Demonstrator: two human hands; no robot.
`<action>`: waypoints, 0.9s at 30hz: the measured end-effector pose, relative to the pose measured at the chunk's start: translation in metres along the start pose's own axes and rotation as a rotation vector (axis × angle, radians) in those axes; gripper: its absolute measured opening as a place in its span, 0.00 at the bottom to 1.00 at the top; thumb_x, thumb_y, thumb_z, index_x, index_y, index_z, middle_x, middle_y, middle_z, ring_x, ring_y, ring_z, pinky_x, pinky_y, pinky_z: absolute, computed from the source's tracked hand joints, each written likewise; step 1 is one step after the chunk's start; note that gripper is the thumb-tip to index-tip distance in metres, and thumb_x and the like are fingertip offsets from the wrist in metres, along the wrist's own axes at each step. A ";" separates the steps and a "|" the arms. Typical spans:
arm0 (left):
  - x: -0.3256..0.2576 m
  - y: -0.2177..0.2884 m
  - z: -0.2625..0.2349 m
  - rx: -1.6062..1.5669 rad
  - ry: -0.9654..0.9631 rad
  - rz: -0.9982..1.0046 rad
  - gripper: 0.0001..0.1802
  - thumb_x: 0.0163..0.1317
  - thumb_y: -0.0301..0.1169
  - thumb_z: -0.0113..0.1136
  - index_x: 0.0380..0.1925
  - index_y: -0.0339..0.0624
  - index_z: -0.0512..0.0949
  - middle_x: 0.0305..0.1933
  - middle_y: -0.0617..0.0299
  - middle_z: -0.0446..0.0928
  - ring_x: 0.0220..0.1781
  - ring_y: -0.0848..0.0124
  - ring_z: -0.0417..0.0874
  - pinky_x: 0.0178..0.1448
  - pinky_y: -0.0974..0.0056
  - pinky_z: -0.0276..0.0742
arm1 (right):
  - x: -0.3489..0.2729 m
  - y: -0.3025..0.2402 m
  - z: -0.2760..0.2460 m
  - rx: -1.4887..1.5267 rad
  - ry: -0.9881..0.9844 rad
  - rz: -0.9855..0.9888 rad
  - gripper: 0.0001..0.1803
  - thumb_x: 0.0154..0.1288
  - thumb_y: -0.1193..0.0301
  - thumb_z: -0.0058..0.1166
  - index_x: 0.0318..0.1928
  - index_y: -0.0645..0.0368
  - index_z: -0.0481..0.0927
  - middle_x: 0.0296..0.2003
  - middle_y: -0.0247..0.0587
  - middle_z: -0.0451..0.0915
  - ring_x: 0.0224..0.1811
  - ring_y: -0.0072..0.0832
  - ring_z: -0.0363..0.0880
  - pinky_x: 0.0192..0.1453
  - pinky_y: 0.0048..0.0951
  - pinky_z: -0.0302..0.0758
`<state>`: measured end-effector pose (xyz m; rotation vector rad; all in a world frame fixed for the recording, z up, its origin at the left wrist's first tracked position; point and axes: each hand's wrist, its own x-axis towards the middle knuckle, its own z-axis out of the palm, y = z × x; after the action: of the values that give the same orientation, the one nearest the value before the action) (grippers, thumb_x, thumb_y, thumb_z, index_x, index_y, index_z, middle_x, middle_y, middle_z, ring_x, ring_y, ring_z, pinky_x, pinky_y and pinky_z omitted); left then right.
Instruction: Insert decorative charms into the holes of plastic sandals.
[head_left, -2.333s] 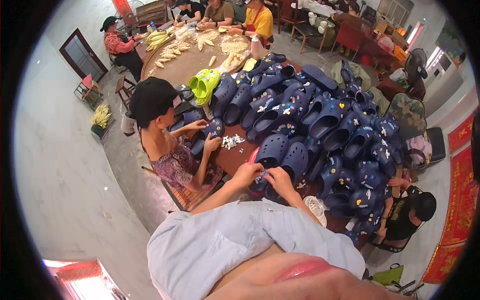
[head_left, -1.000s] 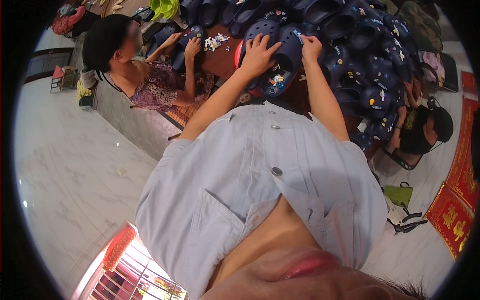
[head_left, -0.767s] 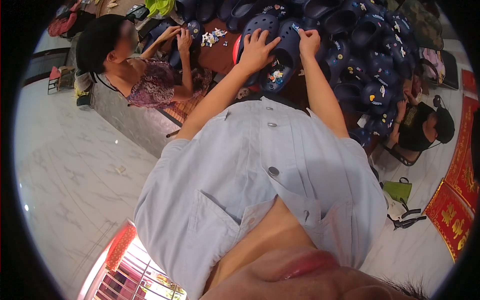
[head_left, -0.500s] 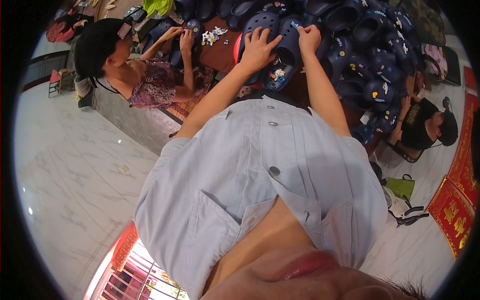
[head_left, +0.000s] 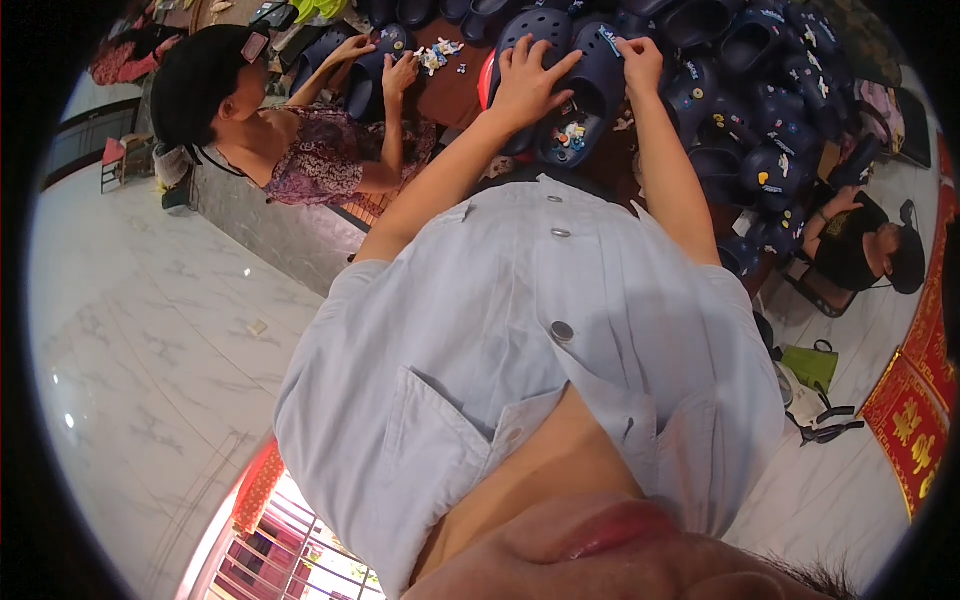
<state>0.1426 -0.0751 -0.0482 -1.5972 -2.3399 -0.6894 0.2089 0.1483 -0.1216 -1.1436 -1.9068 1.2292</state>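
Your left hand [head_left: 525, 80] presses flat on a navy clog [head_left: 590, 75] on the counter [head_left: 455, 90]; your right hand [head_left: 640, 55] pinches its top. Steady it and press charms [head_left: 568, 135] in squarely.

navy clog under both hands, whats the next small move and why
Probably press the right hand down on the upper of the navy clog. Its fingertips pinch at the top edge there, the left hand lies spread across the clog beside it, steadying it, and small coloured charms sit loose inside.

Shoe pile [head_left: 760, 90] cut off by top edge.
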 end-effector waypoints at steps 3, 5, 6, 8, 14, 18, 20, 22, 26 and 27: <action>-0.005 -0.004 -0.013 0.009 0.135 0.139 0.25 0.46 0.42 0.72 0.48 0.60 0.82 0.57 0.56 0.71 0.69 0.49 0.62 0.66 0.40 0.58 | -0.016 0.006 -0.020 0.395 -0.100 0.022 0.09 0.61 0.70 0.65 0.34 0.64 0.80 0.29 0.30 0.79 0.33 0.18 0.73 0.40 0.22 0.70; -0.011 0.001 -0.020 0.007 0.121 0.173 0.19 0.45 0.42 0.73 0.41 0.58 0.83 0.57 0.57 0.72 0.69 0.49 0.62 0.66 0.39 0.57 | -0.032 0.008 -0.035 0.407 -0.118 0.055 0.09 0.61 0.70 0.65 0.35 0.63 0.80 0.30 0.30 0.79 0.33 0.18 0.73 0.40 0.21 0.70; -0.014 0.005 -0.023 0.004 0.106 0.213 0.15 0.45 0.42 0.73 0.34 0.56 0.84 0.56 0.58 0.72 0.70 0.50 0.62 0.66 0.38 0.57 | -0.040 0.013 -0.043 0.421 -0.129 0.088 0.09 0.62 0.71 0.64 0.36 0.63 0.80 0.30 0.30 0.79 0.33 0.18 0.73 0.40 0.21 0.70; -0.020 0.014 -0.024 -0.015 0.068 0.195 0.13 0.45 0.42 0.73 0.28 0.52 0.83 0.60 0.56 0.71 0.72 0.49 0.59 0.67 0.34 0.53 | -0.057 0.020 -0.059 0.403 -0.127 0.111 0.08 0.62 0.71 0.64 0.35 0.63 0.80 0.29 0.30 0.78 0.33 0.18 0.73 0.40 0.21 0.70; -0.032 0.017 -0.006 0.051 -0.038 0.121 0.11 0.45 0.40 0.70 0.24 0.46 0.83 0.63 0.51 0.68 0.75 0.48 0.54 0.70 0.31 0.44 | -0.099 -0.001 -0.082 0.345 -0.109 0.164 0.06 0.64 0.72 0.62 0.35 0.62 0.80 0.28 0.29 0.78 0.32 0.17 0.74 0.38 0.20 0.70; -0.032 0.017 -0.007 0.031 -0.070 0.151 0.08 0.48 0.37 0.68 0.26 0.48 0.84 0.65 0.53 0.67 0.75 0.47 0.53 0.70 0.33 0.44 | -0.108 -0.003 -0.085 0.200 -0.090 0.011 0.06 0.63 0.71 0.62 0.36 0.60 0.81 0.27 0.31 0.78 0.31 0.19 0.75 0.38 0.23 0.71; -0.034 0.013 -0.014 -0.010 -0.091 0.185 0.06 0.48 0.35 0.66 0.26 0.48 0.84 0.65 0.54 0.67 0.75 0.47 0.54 0.70 0.34 0.45 | -0.113 -0.007 -0.084 0.125 -0.099 -0.046 0.06 0.63 0.70 0.61 0.36 0.60 0.81 0.28 0.32 0.79 0.31 0.21 0.76 0.39 0.24 0.72; -0.041 0.008 -0.020 -0.024 -0.074 0.213 0.05 0.47 0.35 0.64 0.23 0.48 0.83 0.64 0.54 0.68 0.75 0.48 0.54 0.70 0.34 0.46 | -0.122 -0.031 -0.084 -0.032 -0.137 -0.200 0.07 0.62 0.69 0.61 0.37 0.59 0.82 0.30 0.37 0.80 0.30 0.26 0.77 0.39 0.27 0.74; -0.052 0.002 -0.023 -0.035 -0.098 0.265 0.05 0.45 0.35 0.65 0.23 0.50 0.84 0.63 0.54 0.68 0.75 0.50 0.54 0.71 0.36 0.47 | -0.133 -0.051 -0.082 -0.286 -0.115 -0.578 0.06 0.58 0.70 0.63 0.36 0.57 0.83 0.41 0.41 0.78 0.46 0.38 0.74 0.50 0.34 0.72; -0.053 0.001 -0.025 -0.035 -0.100 0.262 0.05 0.45 0.35 0.65 0.23 0.50 0.84 0.63 0.54 0.68 0.75 0.50 0.54 0.71 0.36 0.47 | -0.136 -0.052 -0.080 -0.297 -0.155 -0.576 0.07 0.55 0.71 0.64 0.36 0.55 0.83 0.47 0.41 0.75 0.53 0.42 0.70 0.56 0.37 0.70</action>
<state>0.1621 -0.1298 -0.0495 -1.9492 -2.1365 -0.6069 0.3186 0.0498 -0.0463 -0.5632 -2.3684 0.7488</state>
